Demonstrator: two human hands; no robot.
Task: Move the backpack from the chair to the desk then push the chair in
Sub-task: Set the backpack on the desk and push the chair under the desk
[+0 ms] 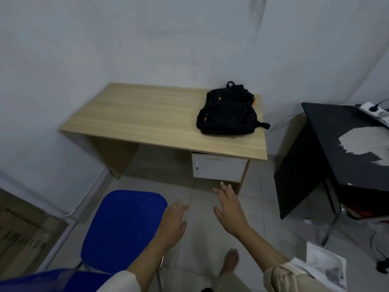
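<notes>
While both hands hang over the tiled floor, fingers spread and palms down, neither grips a thing: the left hand (pixel 171 223) sits just beside the blue chair (pixel 124 226) seat's right edge, the right hand (pixel 230 209) is out in the air toward the desk (pixel 147 114). The black backpack (pixel 228 112) lies on the desk's right end, above a white drawer (pixel 219 167). Chair's well back from the desk. A black table (pixel 345 144) crowds the right.

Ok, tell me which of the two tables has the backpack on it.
The light wooden desk against the wall holds the black backpack, near its right end. The black table to the right carries only a white power strip.
</notes>
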